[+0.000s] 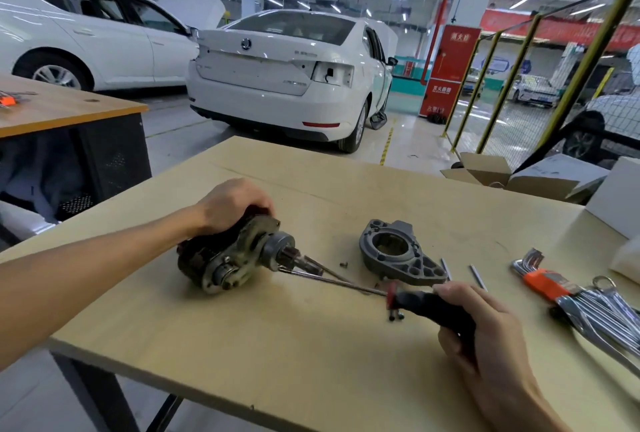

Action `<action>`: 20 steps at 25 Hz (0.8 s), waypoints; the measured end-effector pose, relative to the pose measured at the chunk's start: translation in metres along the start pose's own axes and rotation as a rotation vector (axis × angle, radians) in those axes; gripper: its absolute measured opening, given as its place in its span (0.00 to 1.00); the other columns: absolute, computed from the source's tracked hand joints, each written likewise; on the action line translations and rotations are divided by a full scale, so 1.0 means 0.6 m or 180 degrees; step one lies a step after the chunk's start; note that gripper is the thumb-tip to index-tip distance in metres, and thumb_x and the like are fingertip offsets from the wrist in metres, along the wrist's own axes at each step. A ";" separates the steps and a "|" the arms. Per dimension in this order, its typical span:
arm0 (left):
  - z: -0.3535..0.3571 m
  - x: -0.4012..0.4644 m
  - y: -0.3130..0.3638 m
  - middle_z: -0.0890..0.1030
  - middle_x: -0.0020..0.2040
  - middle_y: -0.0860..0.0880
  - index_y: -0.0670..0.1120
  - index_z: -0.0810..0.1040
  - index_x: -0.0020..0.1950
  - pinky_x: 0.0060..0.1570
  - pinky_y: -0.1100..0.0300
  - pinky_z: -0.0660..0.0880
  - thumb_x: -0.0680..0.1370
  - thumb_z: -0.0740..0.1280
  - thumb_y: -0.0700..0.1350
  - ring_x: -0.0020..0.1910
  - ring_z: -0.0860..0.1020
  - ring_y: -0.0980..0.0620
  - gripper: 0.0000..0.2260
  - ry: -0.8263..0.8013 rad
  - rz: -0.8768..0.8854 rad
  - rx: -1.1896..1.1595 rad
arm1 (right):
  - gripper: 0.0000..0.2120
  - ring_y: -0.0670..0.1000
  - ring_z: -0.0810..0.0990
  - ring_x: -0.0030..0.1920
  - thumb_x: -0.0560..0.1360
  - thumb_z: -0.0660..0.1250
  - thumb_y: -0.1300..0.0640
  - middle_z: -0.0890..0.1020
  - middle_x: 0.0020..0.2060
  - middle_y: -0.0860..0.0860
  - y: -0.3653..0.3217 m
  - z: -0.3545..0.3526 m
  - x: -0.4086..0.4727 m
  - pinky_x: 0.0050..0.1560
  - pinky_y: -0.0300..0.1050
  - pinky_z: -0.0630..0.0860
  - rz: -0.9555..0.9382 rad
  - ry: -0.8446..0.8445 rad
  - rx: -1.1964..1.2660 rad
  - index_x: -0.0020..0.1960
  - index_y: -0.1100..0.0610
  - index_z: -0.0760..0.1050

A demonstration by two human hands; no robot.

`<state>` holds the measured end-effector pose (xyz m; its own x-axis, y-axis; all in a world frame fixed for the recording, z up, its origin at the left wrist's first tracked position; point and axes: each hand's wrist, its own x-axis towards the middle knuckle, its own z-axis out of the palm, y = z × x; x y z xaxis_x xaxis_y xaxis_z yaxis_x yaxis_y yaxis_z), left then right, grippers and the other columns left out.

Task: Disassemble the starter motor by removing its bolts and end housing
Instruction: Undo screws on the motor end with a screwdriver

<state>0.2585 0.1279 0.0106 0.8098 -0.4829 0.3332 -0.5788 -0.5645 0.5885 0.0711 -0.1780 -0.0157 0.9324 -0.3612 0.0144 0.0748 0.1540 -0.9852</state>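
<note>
Grey cast metal marked the end housing [398,257], already off and lying flat on the surface [311,345] just beside the starter motor [228,258]. The motor lay on its side, pressed down by the left hand [232,205], fingers curled over its body. The screwdriver [398,296] handle was gripped by the right hand [481,324], the tip set at the motor's front plate. A slip of the tip was judged likely if the angled shaft was loaded, and the motor could roll. Loose small screws [396,317] near the handle could be knocked away.
</note>
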 end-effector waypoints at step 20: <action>0.034 0.022 0.020 0.66 0.24 0.53 0.48 0.63 0.25 0.30 0.58 0.59 0.66 0.61 0.59 0.28 0.67 0.51 0.18 0.0700 -0.0795 0.0726 | 0.07 0.50 0.62 0.21 0.71 0.69 0.60 0.74 0.31 0.59 0.030 0.046 0.012 0.20 0.32 0.56 -0.0066 -0.0036 0.0067 0.35 0.58 0.77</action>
<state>0.2602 0.1011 0.0072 0.9152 -0.1713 0.3648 -0.3481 -0.7923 0.5011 0.0890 -0.1525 -0.0284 0.9345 -0.3541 0.0368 0.1016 0.1660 -0.9809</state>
